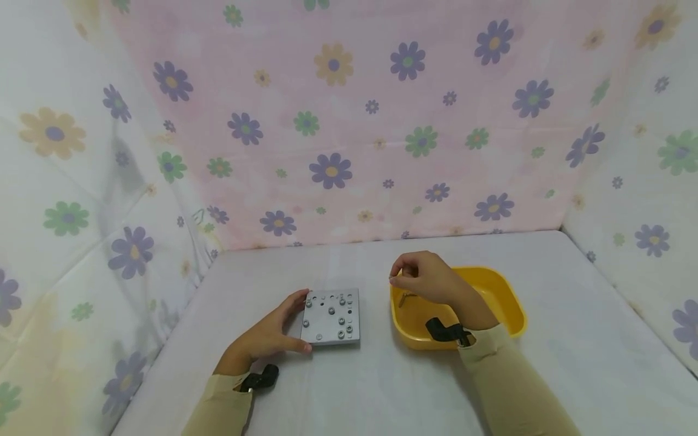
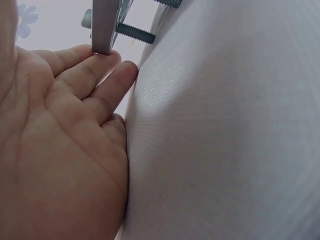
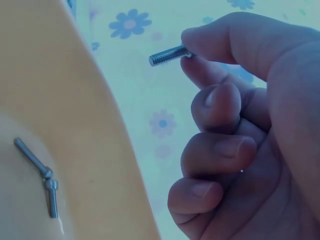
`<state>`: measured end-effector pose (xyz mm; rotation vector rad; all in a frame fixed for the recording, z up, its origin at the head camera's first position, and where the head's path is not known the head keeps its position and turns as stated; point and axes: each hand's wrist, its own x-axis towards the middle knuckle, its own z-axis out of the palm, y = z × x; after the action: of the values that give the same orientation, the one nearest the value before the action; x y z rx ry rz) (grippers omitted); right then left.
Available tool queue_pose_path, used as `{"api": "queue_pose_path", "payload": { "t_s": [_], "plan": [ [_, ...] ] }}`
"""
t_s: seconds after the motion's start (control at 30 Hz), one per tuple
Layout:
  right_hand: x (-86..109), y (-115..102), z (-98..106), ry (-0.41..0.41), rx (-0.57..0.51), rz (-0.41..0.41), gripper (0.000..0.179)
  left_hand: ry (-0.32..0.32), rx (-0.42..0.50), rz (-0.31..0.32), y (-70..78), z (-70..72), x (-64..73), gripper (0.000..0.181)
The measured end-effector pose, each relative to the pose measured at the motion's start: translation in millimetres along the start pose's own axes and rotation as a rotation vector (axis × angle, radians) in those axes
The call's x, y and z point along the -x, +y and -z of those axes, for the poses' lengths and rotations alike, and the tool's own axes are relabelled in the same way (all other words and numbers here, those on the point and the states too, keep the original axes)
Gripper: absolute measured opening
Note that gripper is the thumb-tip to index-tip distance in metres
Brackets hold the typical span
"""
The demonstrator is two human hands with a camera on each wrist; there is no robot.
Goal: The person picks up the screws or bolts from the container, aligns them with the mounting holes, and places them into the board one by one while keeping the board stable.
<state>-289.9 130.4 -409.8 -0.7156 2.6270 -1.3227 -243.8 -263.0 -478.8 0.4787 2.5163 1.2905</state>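
Observation:
A square grey metal plate with holes lies on the left of the table, and several socket-head screws stand in it. My left hand grips its left side, thumb at the near corner and fingers at the far one. In the left wrist view, fingertips touch the edge of the plate, and a threaded screw shank sticks out beneath it. Over the yellow tub's far left rim, my right hand pinches a screw between thumb and index finger, threaded end outward.
The yellow tub stands on the right of the white-covered table. Two loose screws lie in it, end to end. Flower-printed cloth hangs behind the table and on both sides.

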Motion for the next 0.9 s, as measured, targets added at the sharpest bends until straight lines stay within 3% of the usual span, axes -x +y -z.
{"api": "queue_pose_path", "payload": {
  "t_s": [0.33,0.53,0.9],
  "plan": [
    [-1.0,-11,-13,-0.024,-0.024,-0.007,0.005,-0.001,-0.004,0.009,5.0,1.0,1.3,0.128],
    [-3.2,-14,-24,-0.042,-0.039,0.031,0.005,0.001,0.004,0.001,5.4,1.0,2.5,0.127],
    [-2.7,-28,-44,-0.011,0.057,0.095,0.008,-0.017,0.029,-0.015,5.4,2.0,3.2,0.127]
  ]
}}
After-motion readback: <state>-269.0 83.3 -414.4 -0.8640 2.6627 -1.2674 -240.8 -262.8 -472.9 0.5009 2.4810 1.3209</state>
